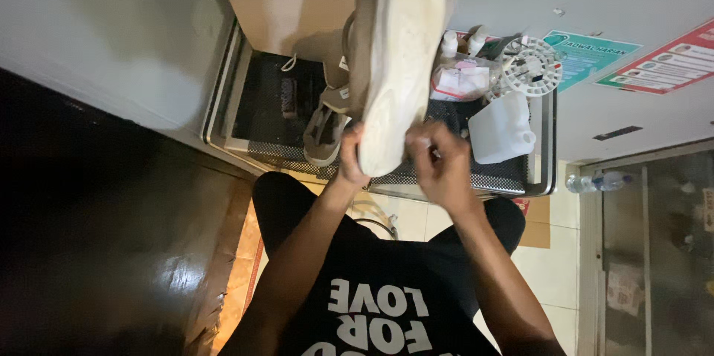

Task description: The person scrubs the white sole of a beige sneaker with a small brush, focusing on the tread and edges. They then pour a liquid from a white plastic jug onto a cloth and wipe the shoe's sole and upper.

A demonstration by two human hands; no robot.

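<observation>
While both hands grip it, one pale shoe [398,58] is held up, sole toward the camera.

As it stands raised over the metal tray [223,95], the left hand [351,156] is curled shut around the shoe's lower edge on one side, and the right hand [439,162] is closed on the same end from the other side, fingers bent in against the sole. A second shoe [326,129] of the same beige lies on the tray's dark mesh just below the first. Counted around them: two small white bottles [449,43], one white jug [502,127], one round white slotted disc [532,67], one clear bag [461,81], and one dark brush [288,97].
</observation>
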